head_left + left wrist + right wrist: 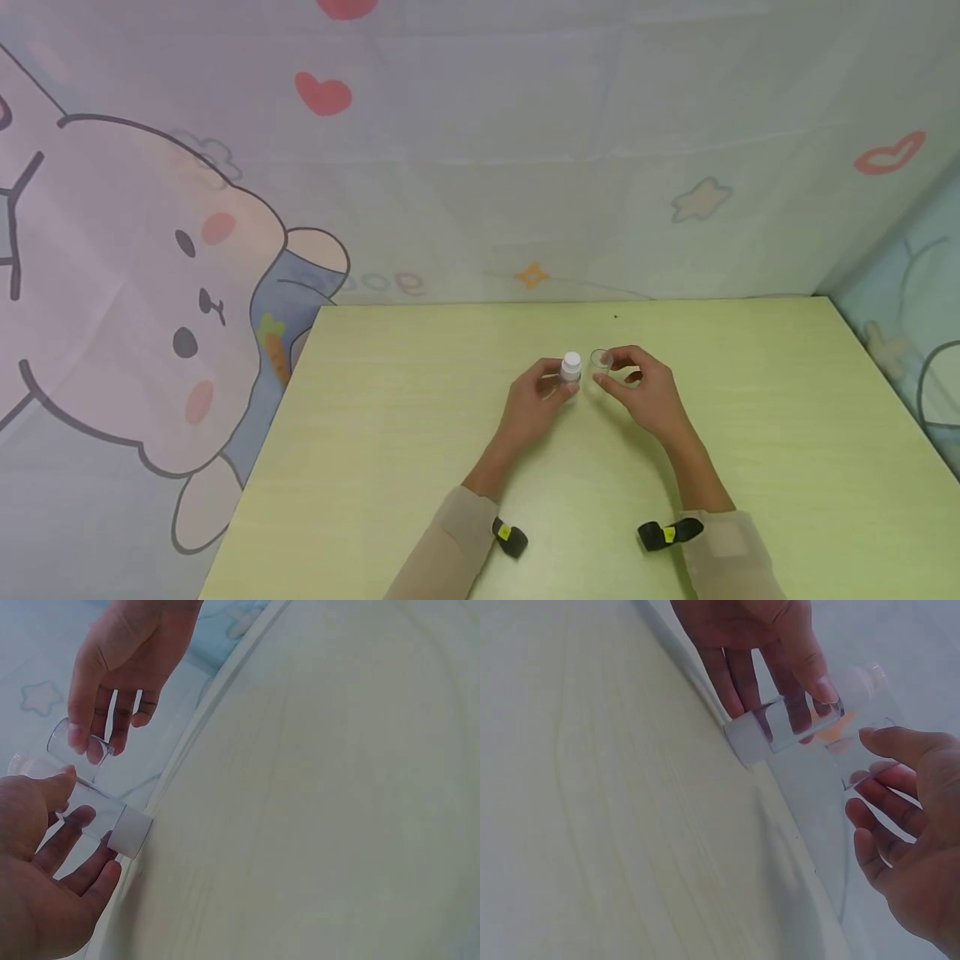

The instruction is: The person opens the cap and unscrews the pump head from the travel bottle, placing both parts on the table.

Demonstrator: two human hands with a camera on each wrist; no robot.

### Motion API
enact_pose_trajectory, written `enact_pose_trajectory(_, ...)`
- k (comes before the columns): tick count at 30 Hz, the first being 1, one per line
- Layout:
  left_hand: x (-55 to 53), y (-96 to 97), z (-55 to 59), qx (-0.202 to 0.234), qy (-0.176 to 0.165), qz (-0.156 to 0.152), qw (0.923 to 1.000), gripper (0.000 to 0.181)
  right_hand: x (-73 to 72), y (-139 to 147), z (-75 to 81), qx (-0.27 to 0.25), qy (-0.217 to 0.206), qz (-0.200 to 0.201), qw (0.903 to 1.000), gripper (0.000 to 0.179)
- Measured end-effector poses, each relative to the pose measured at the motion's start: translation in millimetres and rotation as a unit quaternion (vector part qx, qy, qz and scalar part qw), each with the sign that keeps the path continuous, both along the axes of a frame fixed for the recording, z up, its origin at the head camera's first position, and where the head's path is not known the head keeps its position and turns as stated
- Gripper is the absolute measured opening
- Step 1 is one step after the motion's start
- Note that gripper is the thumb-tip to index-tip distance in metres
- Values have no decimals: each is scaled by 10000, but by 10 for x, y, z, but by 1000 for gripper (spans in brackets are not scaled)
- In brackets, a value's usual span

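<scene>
My left hand (pixel 529 406) grips a small clear bottle (pixel 88 802) around its see-through body. The bottle has a white top (pixel 572 364) and a white band (pixel 130 832) at its lower end. Beside it, my right hand (pixel 651 398) pinches a clear cylindrical cover (pixel 600 361) between thumb and fingers. The right wrist view shows the cover (pixel 855 761) close by the bottle's upper part, and its rim is partly covered by the fingers. In the head view a narrow gap separates the bottle and the cover.
Both hands are above a pale yellow-green table (pixel 375 467). A printed cloth (pixel 487 125) with cartoon figures hangs behind its far edge and along the sides. Each sleeve carries a black strap, such as the right strap (pixel 670 533). A small dark speck (pixel 617 317) lies near the far edge.
</scene>
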State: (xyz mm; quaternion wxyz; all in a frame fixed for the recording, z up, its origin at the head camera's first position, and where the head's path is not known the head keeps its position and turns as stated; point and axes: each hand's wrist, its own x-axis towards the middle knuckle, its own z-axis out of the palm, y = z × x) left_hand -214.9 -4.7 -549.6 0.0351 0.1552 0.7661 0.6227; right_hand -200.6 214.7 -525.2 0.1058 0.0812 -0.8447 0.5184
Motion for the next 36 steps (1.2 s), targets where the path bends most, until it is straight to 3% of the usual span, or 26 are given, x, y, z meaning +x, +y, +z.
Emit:
enact_pose_trajectory(29,-5,-28,-22,1,-17,-83,10000,34,-4,-13,-21,-226,-352,154,9990,32)
enact_pose_trajectory(36,-10,-26,-21,57,-27,-112,9999,35,-43,24,-111,-244,-467,247,9983,33)
